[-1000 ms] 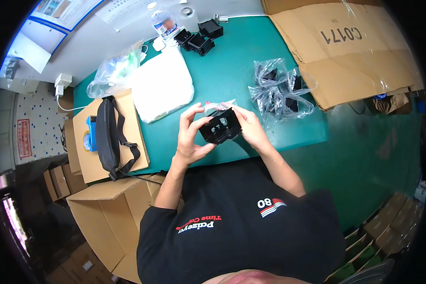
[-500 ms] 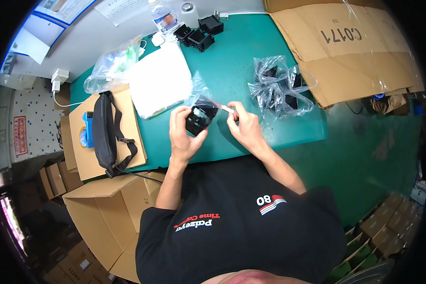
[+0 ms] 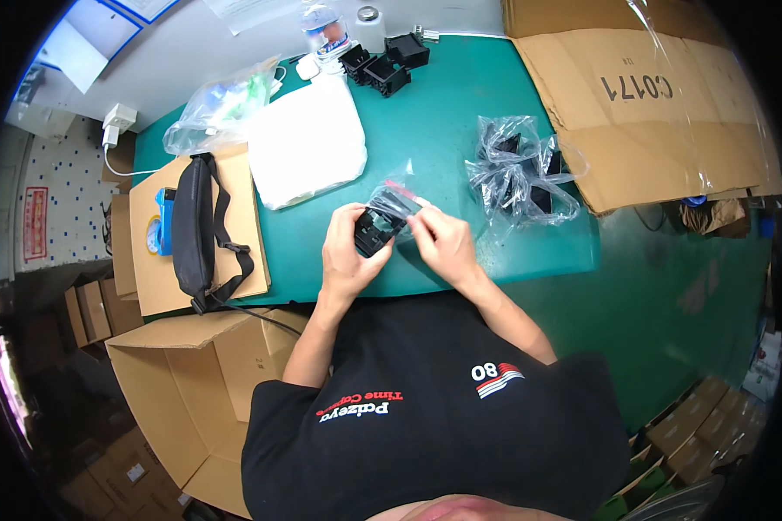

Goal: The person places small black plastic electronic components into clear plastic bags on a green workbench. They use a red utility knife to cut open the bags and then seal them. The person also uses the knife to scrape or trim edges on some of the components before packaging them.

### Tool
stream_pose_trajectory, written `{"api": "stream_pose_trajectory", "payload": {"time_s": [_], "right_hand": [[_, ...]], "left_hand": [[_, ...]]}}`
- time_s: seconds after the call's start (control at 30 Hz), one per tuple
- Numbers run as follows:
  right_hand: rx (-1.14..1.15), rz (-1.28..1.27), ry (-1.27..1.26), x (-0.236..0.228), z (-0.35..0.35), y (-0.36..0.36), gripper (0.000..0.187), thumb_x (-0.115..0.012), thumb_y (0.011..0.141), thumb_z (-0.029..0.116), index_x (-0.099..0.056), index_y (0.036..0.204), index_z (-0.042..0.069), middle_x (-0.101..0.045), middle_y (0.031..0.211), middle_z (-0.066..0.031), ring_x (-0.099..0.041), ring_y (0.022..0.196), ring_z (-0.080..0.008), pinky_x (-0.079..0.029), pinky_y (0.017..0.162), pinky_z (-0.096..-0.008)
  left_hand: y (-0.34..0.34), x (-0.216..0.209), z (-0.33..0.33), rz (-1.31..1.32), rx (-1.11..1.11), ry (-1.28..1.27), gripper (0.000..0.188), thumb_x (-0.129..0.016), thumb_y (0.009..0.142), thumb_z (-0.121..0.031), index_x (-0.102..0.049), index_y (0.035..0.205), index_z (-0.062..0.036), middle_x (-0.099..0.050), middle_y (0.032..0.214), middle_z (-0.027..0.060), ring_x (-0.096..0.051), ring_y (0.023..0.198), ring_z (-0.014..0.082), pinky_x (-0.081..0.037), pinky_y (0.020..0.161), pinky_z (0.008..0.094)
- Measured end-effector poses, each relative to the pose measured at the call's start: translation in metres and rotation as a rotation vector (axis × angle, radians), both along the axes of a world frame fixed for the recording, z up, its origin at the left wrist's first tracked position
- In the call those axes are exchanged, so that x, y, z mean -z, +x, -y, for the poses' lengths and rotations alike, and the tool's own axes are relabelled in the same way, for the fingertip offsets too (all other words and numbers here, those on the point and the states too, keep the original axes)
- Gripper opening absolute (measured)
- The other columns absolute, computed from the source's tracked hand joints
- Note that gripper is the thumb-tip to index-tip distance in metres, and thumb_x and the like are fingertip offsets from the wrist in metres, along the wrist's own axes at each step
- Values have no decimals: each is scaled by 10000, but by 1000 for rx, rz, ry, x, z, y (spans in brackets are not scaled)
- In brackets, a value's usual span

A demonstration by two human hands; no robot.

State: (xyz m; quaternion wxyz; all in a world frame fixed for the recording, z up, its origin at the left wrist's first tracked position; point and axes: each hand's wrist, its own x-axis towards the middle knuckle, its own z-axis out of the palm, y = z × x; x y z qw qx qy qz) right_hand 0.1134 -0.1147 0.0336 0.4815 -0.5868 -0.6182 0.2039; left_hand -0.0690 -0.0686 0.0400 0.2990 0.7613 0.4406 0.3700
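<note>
My left hand (image 3: 346, 263) grips a black plastic part (image 3: 374, 234) with openings in its face, held over the near edge of the green table. A clear plastic bag (image 3: 394, 202) lies bunched around the far end of that part, and a small reddish strip shows on it. The fingers of my right hand (image 3: 448, 249) pinch together at the bag's right side. My fingers partly cover the spot where they meet the bag. To the right lie several bagged black parts (image 3: 517, 174), and bare black parts (image 3: 385, 65) sit at the far edge.
A white bag (image 3: 307, 152) lies left of my hands. Cardboard sheets (image 3: 241, 187) carry a black waist pouch (image 3: 193, 230) and a blue tape dispenser (image 3: 166, 221). A large cardboard box (image 3: 617, 104) stands right; an open box (image 3: 169, 399) is below left. A bottle (image 3: 325, 33) stands behind.
My right hand has closed in on the part, its fingers now at the bag. The bag is more bunched at the part's far end, and the black face shows more plainly. The whole view shifted slightly.
</note>
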Motion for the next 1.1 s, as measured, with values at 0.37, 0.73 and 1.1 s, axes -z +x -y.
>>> {"api": "stream_pose_trajectory", "payload": {"time_s": [0.37, 0.73, 1.1], "right_hand": [[-35, -38, 186, 19, 0, -16, 496, -897, 748, 355, -564, 943, 44, -527, 807, -67, -531, 630, -200, -492, 632, -337], [227, -384, -20, 36, -9, -15, 207, -683, 967, 92, -495, 927, 16, -527, 711, -87, -465, 638, -136, -432, 575, -313], [386, -153, 30, 37, -15, -1, 244, -716, 943, 102, -510, 854, 5, -524, 678, -156, -480, 558, -293, -424, 532, -394]], "left_hand": [[33, 12, 5, 670, -66, -277, 464, -864, 788, -105, -564, 1130, -16, -609, 1061, 50, -612, 960, 156, -514, 837, 306], [23, 31, 6, 344, 8, 124, 218, -666, 891, 76, -577, 1079, 11, -586, 1085, 145, -619, 788, 206, -533, 649, 314], [36, 2, 40, -86, 119, 65, 192, -708, 857, -9, -547, 962, -10, -616, 777, 134, -657, 634, 255, -534, 606, 359]]}}
